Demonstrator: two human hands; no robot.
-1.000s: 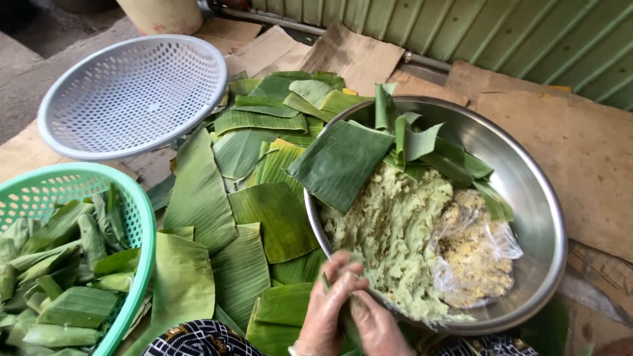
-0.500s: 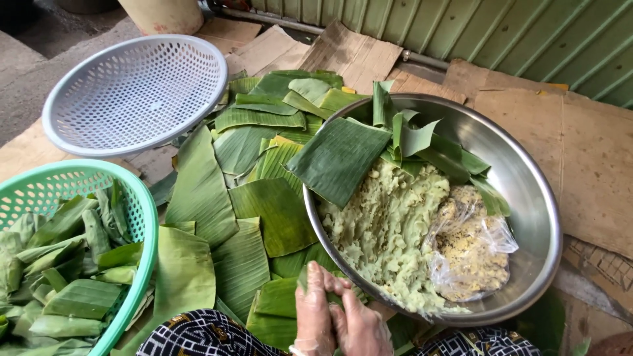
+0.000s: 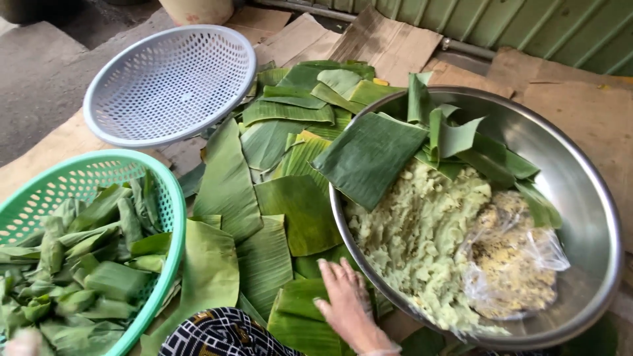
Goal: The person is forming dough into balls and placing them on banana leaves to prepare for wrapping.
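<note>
While your hand (image 3: pixel 347 304) lies flat, fingers spread and gripping nothing, it rests palm-down on a banana leaf piece (image 3: pixel 304 322). The leaf is glossy green and ribbed, lying atop the pile just beside the steel bowl (image 3: pixel 587 198).

head cam | looks steeply down, close | single view over metal bowl (image 3: pixel 580 198), leaves (image 3: pixel 277 217)

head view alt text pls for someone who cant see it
A hand rests on banana leaves beside a steel bowl of pale green mash. A green basket holds folded leaf parcels; a white basket sits behind.
</note>
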